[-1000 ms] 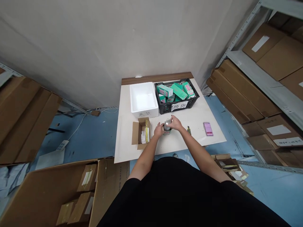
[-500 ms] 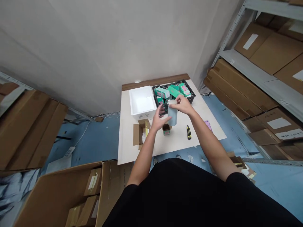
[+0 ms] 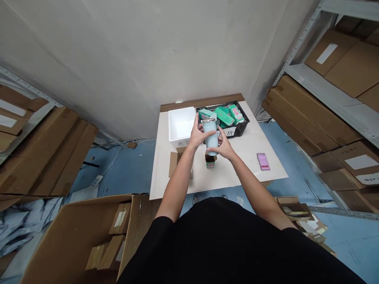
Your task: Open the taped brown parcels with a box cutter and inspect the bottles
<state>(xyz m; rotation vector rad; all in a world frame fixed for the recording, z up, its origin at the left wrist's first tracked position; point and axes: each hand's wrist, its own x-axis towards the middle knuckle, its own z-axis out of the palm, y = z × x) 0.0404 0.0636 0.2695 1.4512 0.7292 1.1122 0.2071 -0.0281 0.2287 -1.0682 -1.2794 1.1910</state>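
Note:
Both hands are closed around a light blue tumbler [image 3: 211, 139] with a metal-rimmed top, held upright above the table. My left hand [image 3: 197, 135] wraps its upper left side, the thumb across the front. Lower down on the right, my right hand [image 3: 224, 146] grips it near the base. Just beneath stands a small open green box [image 3: 210, 161]. An opened brown carton [image 3: 173, 163] sits left of it, partly covered by my left forearm.
Behind my hands, a black basket [image 3: 243, 128] holds several green boxes [image 3: 224, 116] beside a white foam box [image 3: 179, 142]. A purple item [image 3: 263, 161] lies on the table's right. Shelves with cartons [image 3: 296, 112] flank both sides; a large carton [image 3: 74, 213] stands at lower left.
My right hand has shifted from the tumbler's top to its lower right side. My left hand, previously spread beside it, has closed on it. The cutter knife is now out of sight.

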